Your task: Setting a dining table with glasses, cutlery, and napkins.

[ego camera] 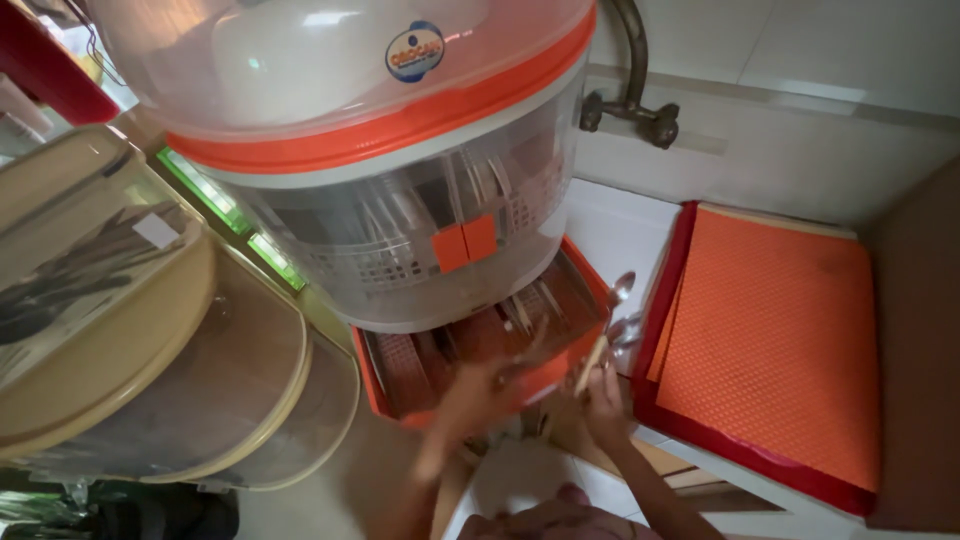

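My left hand (470, 395) is blurred and reaches to the front edge of an orange pull-out drawer (560, 365) at the base of a large round dish rack cabinet (400, 250); whether it grips anything is unclear. To its right, my right hand (603, 395) holds a bundle of cutlery (612, 320), with a metal spoon sticking up and a pale wooden handle below. The drawer holds slotted trays (410, 365) with utensils lying in them.
The cabinet has a clear dome lid (300, 60) with an orange rim. A beige lidded container (130, 330) stands at the left. An orange ridged mat on a red tray (770, 340) lies at the right. A metal tap (630, 90) projects from the tiled wall.
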